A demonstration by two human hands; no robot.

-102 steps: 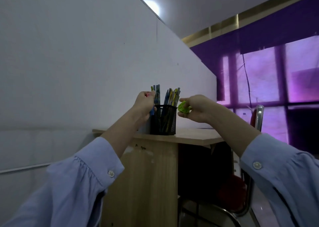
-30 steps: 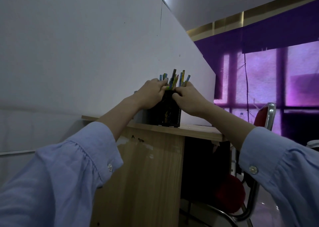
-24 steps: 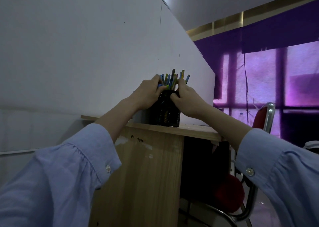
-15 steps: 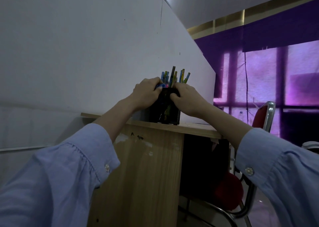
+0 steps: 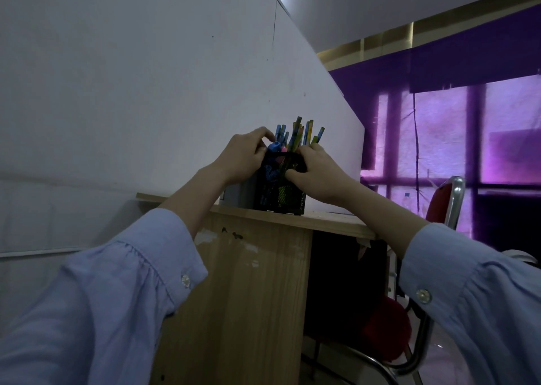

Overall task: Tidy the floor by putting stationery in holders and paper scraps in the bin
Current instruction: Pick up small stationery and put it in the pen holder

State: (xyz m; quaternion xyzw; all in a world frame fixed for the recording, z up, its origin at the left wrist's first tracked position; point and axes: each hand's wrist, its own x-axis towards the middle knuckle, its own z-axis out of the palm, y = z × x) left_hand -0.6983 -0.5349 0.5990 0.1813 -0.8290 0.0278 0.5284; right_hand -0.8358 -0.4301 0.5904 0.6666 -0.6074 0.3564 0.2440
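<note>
Steady the black mesh pen holder [image 5: 281,192] on the wooden desk [image 5: 330,223] with your right hand [image 5: 319,173], curled round its side, while your left hand [image 5: 243,157], pinching a small blue piece [image 5: 274,147] at the rim, eases it down among the pencils [image 5: 301,131] without tipping the holder.

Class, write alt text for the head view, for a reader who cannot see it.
A left hand and right hand grip a black mesh holder of pencils on a wooden desk by a white wall. A red chair stands nearby.
</note>
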